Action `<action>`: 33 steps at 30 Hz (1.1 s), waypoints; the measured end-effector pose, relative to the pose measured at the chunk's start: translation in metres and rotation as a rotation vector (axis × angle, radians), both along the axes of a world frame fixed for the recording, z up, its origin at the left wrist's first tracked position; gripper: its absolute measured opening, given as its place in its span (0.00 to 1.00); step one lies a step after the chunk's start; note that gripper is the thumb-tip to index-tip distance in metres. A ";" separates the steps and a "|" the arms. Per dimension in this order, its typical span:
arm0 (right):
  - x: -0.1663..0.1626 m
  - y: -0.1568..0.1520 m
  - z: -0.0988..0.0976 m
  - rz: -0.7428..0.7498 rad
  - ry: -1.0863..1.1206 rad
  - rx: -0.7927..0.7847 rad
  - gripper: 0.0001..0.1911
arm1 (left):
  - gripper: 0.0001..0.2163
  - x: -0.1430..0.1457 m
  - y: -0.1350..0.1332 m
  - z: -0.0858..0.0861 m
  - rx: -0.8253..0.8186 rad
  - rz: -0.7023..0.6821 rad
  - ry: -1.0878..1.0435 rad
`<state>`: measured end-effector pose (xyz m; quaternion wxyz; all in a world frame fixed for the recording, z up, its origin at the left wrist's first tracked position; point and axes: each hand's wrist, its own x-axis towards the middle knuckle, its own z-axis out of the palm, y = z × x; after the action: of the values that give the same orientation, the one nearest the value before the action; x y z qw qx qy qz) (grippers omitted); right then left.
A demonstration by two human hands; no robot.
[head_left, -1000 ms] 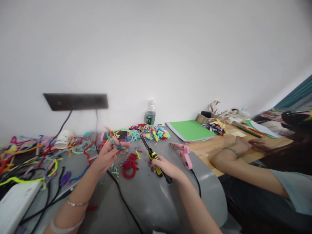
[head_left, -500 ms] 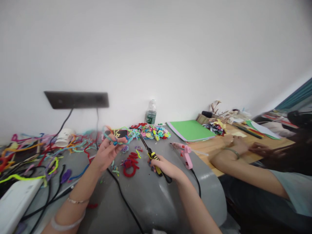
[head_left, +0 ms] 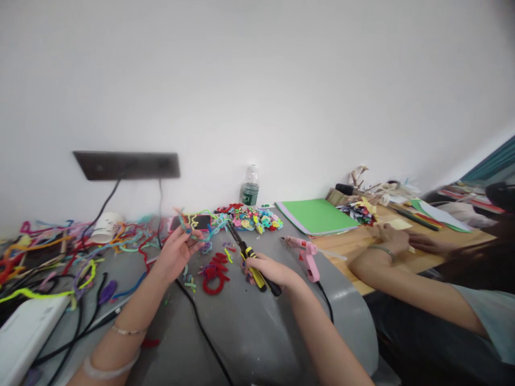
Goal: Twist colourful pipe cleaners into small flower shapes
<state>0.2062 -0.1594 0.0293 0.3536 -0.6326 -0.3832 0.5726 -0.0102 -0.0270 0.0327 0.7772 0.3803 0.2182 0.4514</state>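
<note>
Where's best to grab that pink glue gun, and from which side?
Likely by its pink handle, from the near right side: it reaches toward the near side, while the nozzle faces left and away. The right hand would first need freeing from the pliers.

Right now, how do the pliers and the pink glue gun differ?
The pliers are black and yellow; the glue gun is pink. The right hand holds the pliers; the glue gun lies on the grey table. The glue gun trails a black cord; the pliers have none. Both point leftward in the picture.
</note>
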 end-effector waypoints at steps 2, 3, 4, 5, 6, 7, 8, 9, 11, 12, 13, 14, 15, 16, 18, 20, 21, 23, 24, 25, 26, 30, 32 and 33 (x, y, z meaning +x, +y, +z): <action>-0.001 0.001 0.001 0.032 -0.043 0.012 0.06 | 0.04 0.001 0.003 0.000 -0.030 0.060 0.008; -0.002 0.001 0.002 0.048 -0.076 0.021 0.06 | 0.04 0.001 0.004 0.000 -0.048 0.092 0.002; -0.004 0.000 0.003 0.064 -0.118 0.033 0.06 | 0.03 0.001 0.005 0.001 -0.065 0.122 -0.009; -0.006 -0.001 0.004 0.080 -0.169 0.045 0.06 | 0.04 0.001 0.006 0.003 -0.081 0.152 -0.025; -0.007 -0.002 0.006 0.095 -0.225 0.057 0.06 | 0.05 0.001 0.007 0.004 -0.094 0.185 -0.043; -0.009 -0.003 0.007 0.107 -0.281 0.065 0.06 | 0.06 0.000 0.007 0.006 -0.106 0.221 -0.062; -0.012 -0.005 0.009 0.116 -0.333 0.066 0.07 | 0.07 0.000 0.008 0.007 -0.116 0.255 -0.082; -0.014 -0.006 0.011 0.122 -0.379 0.064 0.08 | 0.07 -0.001 0.009 0.008 -0.123 0.287 -0.103; -0.018 -0.007 0.015 0.128 -0.441 0.060 0.11 | 0.07 -0.003 0.011 0.008 -0.124 0.339 -0.137; -0.020 -0.008 0.017 0.132 -0.461 0.063 0.11 | 0.07 -0.004 0.012 0.008 -0.117 0.357 -0.149; -0.022 -0.008 0.018 0.136 -0.476 0.066 0.11 | 0.06 -0.005 0.013 0.008 -0.103 0.373 -0.160; -0.022 -0.008 0.019 0.141 -0.487 0.072 0.10 | 0.06 -0.006 0.014 0.007 -0.086 0.388 -0.173; -0.023 -0.008 0.020 0.147 -0.491 0.076 0.10 | 0.05 -0.008 0.015 0.007 -0.067 0.402 -0.188; -0.022 -0.008 0.019 0.153 -0.484 0.082 0.09 | 0.05 -0.010 0.016 0.007 -0.049 0.417 -0.205; -0.019 -0.007 0.016 0.162 -0.442 0.092 0.08 | 0.05 -0.014 0.018 0.009 -0.029 0.447 -0.236; -0.013 -0.006 0.011 0.170 -0.375 0.103 0.07 | 0.06 -0.020 0.021 0.012 -0.036 0.471 -0.260; -0.011 -0.006 0.008 0.169 -0.343 0.098 0.07 | 0.07 -0.023 0.023 0.014 -0.049 0.485 -0.272; -0.005 -0.005 0.003 0.147 -0.258 0.084 0.06 | 0.09 -0.029 0.026 0.019 -0.081 0.523 -0.308; -0.003 -0.005 0.001 0.120 -0.193 0.082 0.06 | 0.10 -0.033 0.028 0.021 -0.095 0.556 -0.329; -0.001 -0.005 -0.001 0.086 -0.126 0.070 0.05 | 0.10 -0.036 0.030 0.023 -0.101 0.582 -0.343; 0.000 -0.005 -0.001 0.054 -0.068 0.056 0.05 | 0.10 -0.038 0.032 0.024 -0.099 0.611 -0.351; 0.003 -0.005 -0.002 -0.040 0.097 0.024 0.07 | 0.08 -0.042 0.037 0.022 -0.064 0.638 -0.323; 0.003 -0.006 -0.002 -0.059 0.140 0.023 0.08 | 0.08 -0.038 0.036 0.021 -0.081 0.617 -0.321; 0.003 -0.006 -0.002 -0.063 0.145 0.025 0.08 | 0.08 -0.036 0.034 0.020 -0.093 0.600 -0.320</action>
<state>0.2092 -0.1655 0.0269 0.4060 -0.5968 -0.3436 0.6008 -0.0458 0.0070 0.0526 0.6506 0.1877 0.2161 0.7034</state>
